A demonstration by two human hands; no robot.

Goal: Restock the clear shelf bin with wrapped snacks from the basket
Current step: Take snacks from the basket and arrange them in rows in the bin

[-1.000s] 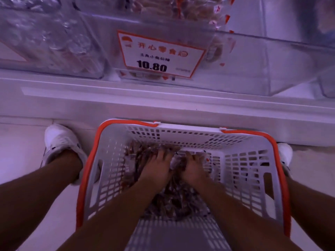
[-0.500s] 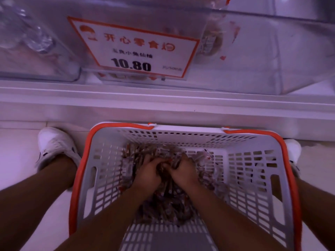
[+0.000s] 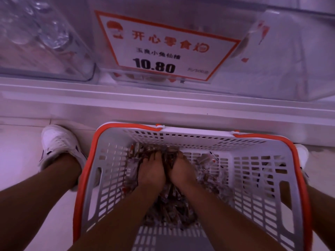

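Observation:
A white slatted basket with an orange rim point(image 3: 301, 174) stands on the floor in front of the shelf. A heap of small wrapped snacks point(image 3: 168, 209) lies on its bottom. My left hand point(image 3: 151, 171) and my right hand point(image 3: 182, 172) are pressed side by side deep in the heap, fingers curled round a shared bunch of snacks that shows between them. The fingertips are hidden in the wrappers. Above, the clear shelf bin point(image 3: 282, 66) carries a white price card with an orange border point(image 3: 163, 48).
A second clear bin point(image 3: 45, 42) with shiny wrapped items sits to the left on the white shelf ledge point(image 3: 163, 104). My white shoes point(image 3: 58, 144) flank the basket on the pale floor, and my bare legs frame both sides.
My hands went from lying flat on the heap to curling together and scooping a bunch of snacks. The view has moved closer to the shelf bin and price card.

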